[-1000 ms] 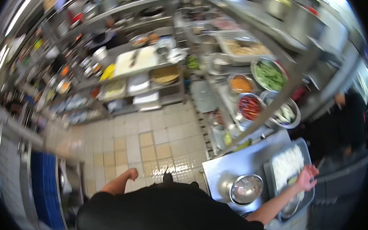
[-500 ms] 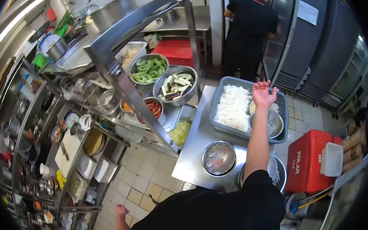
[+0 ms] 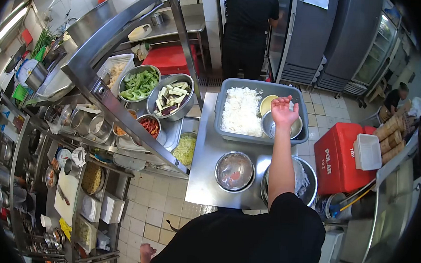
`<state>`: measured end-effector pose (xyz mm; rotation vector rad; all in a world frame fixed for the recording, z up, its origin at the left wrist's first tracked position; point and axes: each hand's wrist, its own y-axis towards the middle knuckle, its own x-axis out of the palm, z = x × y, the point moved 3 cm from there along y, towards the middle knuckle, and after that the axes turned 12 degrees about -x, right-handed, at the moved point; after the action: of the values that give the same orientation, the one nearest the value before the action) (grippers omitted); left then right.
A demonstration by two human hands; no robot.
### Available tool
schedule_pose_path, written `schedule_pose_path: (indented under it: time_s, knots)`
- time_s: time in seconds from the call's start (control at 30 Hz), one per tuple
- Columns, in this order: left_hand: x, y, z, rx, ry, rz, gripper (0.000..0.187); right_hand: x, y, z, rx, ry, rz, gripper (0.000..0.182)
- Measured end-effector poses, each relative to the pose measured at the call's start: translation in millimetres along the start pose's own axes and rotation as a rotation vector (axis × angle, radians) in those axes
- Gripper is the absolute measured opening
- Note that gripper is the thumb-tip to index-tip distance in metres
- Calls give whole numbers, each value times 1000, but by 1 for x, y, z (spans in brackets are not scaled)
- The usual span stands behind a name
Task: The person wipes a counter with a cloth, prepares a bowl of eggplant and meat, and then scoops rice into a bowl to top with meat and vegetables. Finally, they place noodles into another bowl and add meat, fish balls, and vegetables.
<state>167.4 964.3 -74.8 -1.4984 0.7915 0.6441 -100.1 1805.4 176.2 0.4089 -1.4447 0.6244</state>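
My right hand (image 3: 285,112) reaches over the grey-blue tub (image 3: 219,127) with its palm turned up. Its fingers are apart and I see nothing held. Under it, inside the tub, sits a metal bowl (image 3: 268,125), with a yellowish round dish (image 3: 268,104) beside it. White rice-like food (image 3: 240,111) fills the tub's left side. At the lower left hangs my left hand (image 3: 148,250), away from the table, fingers loosely bent and apparently empty. A smaller metal bowl (image 3: 234,171) stands nearer me. My right forearm partly hides a larger bowl (image 3: 308,185) with a pale grey item in it.
A metal rack post (image 3: 125,114) rises left of the steel table (image 3: 200,179). Beyond it are bowls of green vegetables (image 3: 138,84) and cut eggplant (image 3: 171,100). On the right stands a red cooler (image 3: 327,148). A person in black (image 3: 248,32) stands at the fridges.
The view has shifted, so the table and tub appear further left. My right hand stays over the tub, its fingers slightly more bent. A seated person has come into view at far right.
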Motion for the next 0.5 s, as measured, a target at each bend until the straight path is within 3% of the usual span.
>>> schedule_pose_path:
  time_s: [0.03,0.1,0.17,0.3,0.37,0.43,0.5]
  knots:
    - [-6,3,-5,2,-94,56,27,0,-4,1,5,1,-10,47]
    - [-14,16,-18,-245,-634,80,33,-1,-12,1,12,5,-31,47]
    - [-2,33,-30,-763,-1521,-9,37,-3,-19,2,27,4,-28,46]
    - [-4,34,-25,-721,-1453,-28,38,-1,-31,12,12,-42,54,45]
    - [2,32,-28,-724,-1479,-54,40,-6,-31,18,47,-30,-17,45]
    - [35,39,-45,-152,-936,93,35,-12,-38,25,67,-41,-30,44]
    - [45,31,-43,-17,-595,44,31,-11,-48,33,84,-59,-24,44]
